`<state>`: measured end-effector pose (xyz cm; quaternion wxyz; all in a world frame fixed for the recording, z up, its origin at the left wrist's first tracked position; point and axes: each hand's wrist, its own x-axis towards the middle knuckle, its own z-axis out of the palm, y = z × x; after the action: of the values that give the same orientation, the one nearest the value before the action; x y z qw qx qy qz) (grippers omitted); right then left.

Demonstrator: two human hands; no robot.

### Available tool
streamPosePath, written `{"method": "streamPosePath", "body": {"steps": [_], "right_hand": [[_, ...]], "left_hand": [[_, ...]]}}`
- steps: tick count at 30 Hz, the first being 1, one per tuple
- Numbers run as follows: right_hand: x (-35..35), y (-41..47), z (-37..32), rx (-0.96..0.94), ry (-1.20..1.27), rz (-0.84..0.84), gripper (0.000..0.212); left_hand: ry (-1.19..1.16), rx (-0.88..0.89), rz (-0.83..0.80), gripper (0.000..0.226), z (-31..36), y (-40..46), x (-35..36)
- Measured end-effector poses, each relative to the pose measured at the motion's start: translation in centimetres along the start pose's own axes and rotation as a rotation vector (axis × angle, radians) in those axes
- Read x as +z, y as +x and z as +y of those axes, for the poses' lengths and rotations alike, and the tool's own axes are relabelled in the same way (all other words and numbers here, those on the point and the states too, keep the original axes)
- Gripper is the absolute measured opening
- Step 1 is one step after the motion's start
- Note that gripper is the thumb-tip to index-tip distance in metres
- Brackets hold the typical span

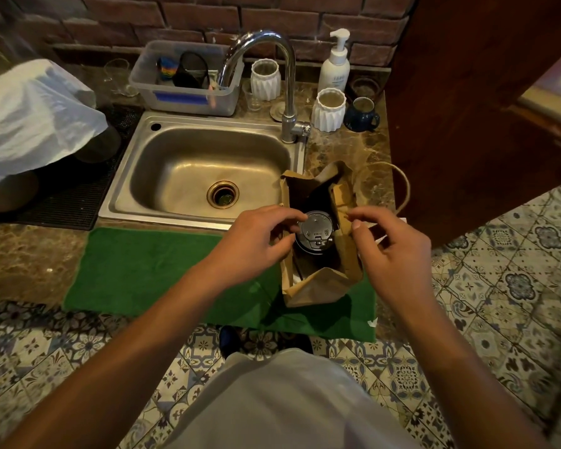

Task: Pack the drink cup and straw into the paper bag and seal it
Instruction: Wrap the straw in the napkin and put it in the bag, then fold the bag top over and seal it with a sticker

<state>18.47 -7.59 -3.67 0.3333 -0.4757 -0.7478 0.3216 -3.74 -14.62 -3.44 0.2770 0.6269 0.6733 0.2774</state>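
A brown paper bag (318, 288) stands open on a green mat (149, 273) at the counter's front edge. Inside it sits the drink cup (314, 233), seen from above by its black lid. My left hand (259, 241) pinches the bag's left rim, fingertips just over the lid. My right hand (392, 251) pinches the bag's right rim. A thin dark stick that may be the straw (300, 275) leans inside the bag near its front left corner. The bag's twine handle (399, 183) loops out to the right.
A steel sink (204, 176) with a tall tap (285, 92) lies behind the mat. Behind it stand a plastic tub (188, 98), white ribbed cups (329, 110), a blue mug (361, 115) and a soap pump (336, 63). A wooden panel (473, 108) rises at right. White plastic (30, 115) lies at left.
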Motion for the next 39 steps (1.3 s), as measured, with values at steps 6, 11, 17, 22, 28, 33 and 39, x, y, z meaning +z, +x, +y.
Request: {"method": "streamPosePath", "body": {"steps": [6, 11, 17, 22, 28, 33, 39], "right_hand": [[-0.5, -1.7, -1.2, -0.062, 0.011, 0.137, 0.017], [-0.5, -3.3, -0.5, 0.148, -0.137, -0.093, 0.083], [0.0, -3.9, 0.3, 0.225, -0.209, -0.201, 0.121], [0.0, -3.2, 0.4, 0.187, -0.201, -0.216, 0.124], [0.5, -2.9, 1.1, 0.217, -0.242, -0.138, 0.098], [0.6, -2.6, 1.8, 0.224, -0.222, -0.079, 0.061], [0.2, -2.1, 2.4, 0.273, -0.185, -0.074, 0.048]], "left_hand": [[-0.217, -0.168, 0.093, 0.037, 0.5, 0.4, 0.7], [-0.251, -0.213, 0.153, 0.031, 1.4, 1.0, 1.3], [-0.248, -0.197, 0.18, 0.029, 2.5, 1.7, 2.3], [-0.246, -0.179, 0.178, 0.032, 3.1, 2.2, 2.3], [-0.312, -0.149, 0.131, 0.034, 3.6, 2.5, 3.0], [-0.31, -0.028, 0.11, 0.037, 3.1, 2.9, 1.9], [-0.018, -0.068, 0.229, 0.051, -1.8, 6.2, -0.8]]}}
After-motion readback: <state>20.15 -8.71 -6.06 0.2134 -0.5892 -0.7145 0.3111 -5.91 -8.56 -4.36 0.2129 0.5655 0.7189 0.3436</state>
